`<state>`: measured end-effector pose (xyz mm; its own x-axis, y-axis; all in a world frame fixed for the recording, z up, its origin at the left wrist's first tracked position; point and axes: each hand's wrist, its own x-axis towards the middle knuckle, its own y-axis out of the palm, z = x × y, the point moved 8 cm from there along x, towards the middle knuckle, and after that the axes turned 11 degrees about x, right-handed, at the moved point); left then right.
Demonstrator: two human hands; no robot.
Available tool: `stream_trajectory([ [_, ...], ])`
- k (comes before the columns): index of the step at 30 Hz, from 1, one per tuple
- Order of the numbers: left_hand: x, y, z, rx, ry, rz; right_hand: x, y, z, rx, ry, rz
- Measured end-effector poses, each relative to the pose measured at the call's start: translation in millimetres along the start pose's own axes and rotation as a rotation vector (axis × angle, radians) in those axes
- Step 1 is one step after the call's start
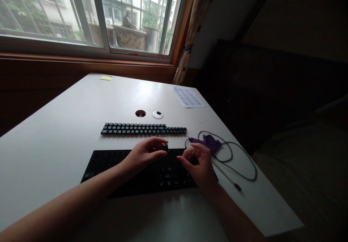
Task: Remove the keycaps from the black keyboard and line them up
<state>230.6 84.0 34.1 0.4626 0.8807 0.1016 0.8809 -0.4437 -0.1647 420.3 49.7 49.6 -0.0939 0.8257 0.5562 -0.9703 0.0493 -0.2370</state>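
Note:
My left hand (148, 149) pinches a small dark keycap (165, 147) between thumb and fingertips, above the black keyboard (114, 162). Over the keyboard's right part is my right hand (199, 164), its fingers curled in; whether anything small is inside them is hidden. Many key places on the keyboard look bare, while a few caps sit near its lower edge. Just behind it, loose dark keycaps (144, 129) stand in rows on the table. A thin stick with a dark tip (237, 187) emerges beside my right hand; its other end is hidden.
A purple cloth (213, 144) and a looped black cable (255, 175) lie at the right of the white table (54, 133). Farther back are a cable hole (140, 113), its round cover (157, 115), printed papers (189, 97) and a yellow note (106, 77).

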Motion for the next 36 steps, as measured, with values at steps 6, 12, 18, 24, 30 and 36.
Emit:
stream_trajectory([
  [6,1.7,5.6,5.0,-0.112,-0.005,0.049,6.2,7.4,13.9,-0.231,0.008,0.146],
  [12,2.0,8.9,4.9,-0.08,-0.017,0.083,10.9,18.6,17.9,-0.227,-0.036,0.28],
  [18,0.9,9.9,5.8,-0.052,-0.014,0.106,18.6,24.6,24.2,-0.256,-0.059,0.343],
  [24,1.2,8.2,4.3,0.002,-0.017,0.084,20.7,33.7,26.9,-0.295,-0.077,0.385],
  [30,2.4,4.6,0.2,0.079,-0.017,0.018,25.3,21.8,23.0,-0.353,-0.054,0.415],
  [36,-3.4,11.8,-10.1,0.504,0.111,0.01,57.8,-43.4,-18.2,-0.496,0.109,0.267],
])
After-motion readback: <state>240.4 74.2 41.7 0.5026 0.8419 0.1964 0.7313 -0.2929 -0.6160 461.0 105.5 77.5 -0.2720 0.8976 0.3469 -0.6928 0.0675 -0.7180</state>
